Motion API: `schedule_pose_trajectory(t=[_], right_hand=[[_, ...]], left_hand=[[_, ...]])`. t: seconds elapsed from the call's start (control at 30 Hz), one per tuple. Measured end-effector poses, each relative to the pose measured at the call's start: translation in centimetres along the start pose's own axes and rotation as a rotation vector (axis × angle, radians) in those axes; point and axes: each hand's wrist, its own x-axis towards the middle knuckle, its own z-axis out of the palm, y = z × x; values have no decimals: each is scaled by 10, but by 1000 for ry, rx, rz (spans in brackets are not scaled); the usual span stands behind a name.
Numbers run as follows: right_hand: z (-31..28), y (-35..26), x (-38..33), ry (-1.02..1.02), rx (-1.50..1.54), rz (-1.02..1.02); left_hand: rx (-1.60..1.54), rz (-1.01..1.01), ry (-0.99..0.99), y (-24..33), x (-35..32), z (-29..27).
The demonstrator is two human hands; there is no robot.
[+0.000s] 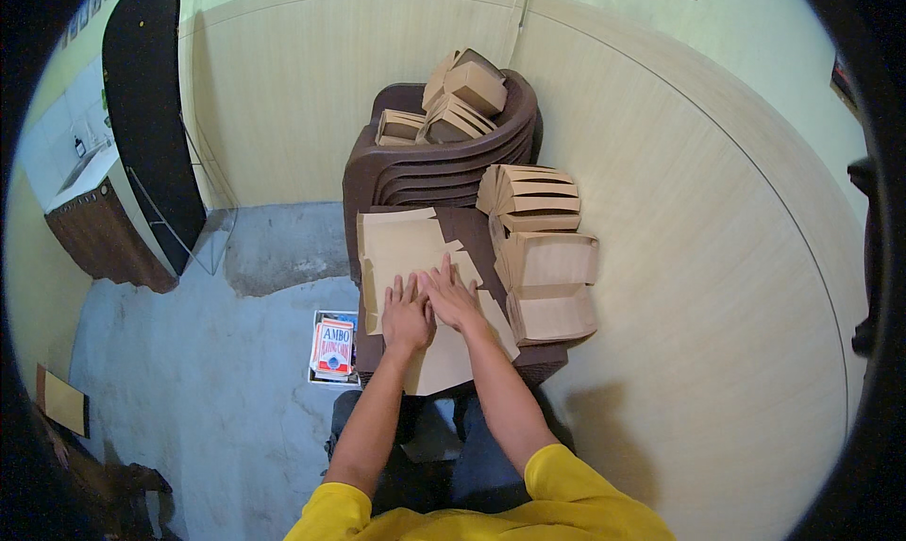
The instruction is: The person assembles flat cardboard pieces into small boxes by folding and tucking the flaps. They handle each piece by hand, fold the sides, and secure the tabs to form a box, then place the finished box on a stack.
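A flat brown cardboard box blank, with cut notches along its right edge, lies in front of me on a dark brown seat or stool top. My left hand rests on it palm down, fingers stretched forward. Just to the right, my right hand presses on the same sheet with its fingers spread. The two hands nearly touch near the middle of the blank. Neither holds anything. My palms hide part of the sheet.
Stacked brown plastic chairs stand behind, with several folded cardboard boxes on top. More nested boxes sit along the right, near the wall. A white box of card packs is on the floor at left. A tall black board leans beyond.
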Motion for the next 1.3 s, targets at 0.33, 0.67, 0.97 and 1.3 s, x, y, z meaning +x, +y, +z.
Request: schedule_pose_trajectory(t=[0.33,0.67,0.97,1.3], right_hand=[[5,7,-45,27,-71,8],[17,46,-9,310,463,177],[20,26,9,434,-10,258],[29,28,1,403,398,-95]], left_hand=[[-90,12,54,-7,2,10],[-157,-157,-93,-4,16,-36],[-79,55,115,-6,7,4],[-129,24,153,-6,8,6]])
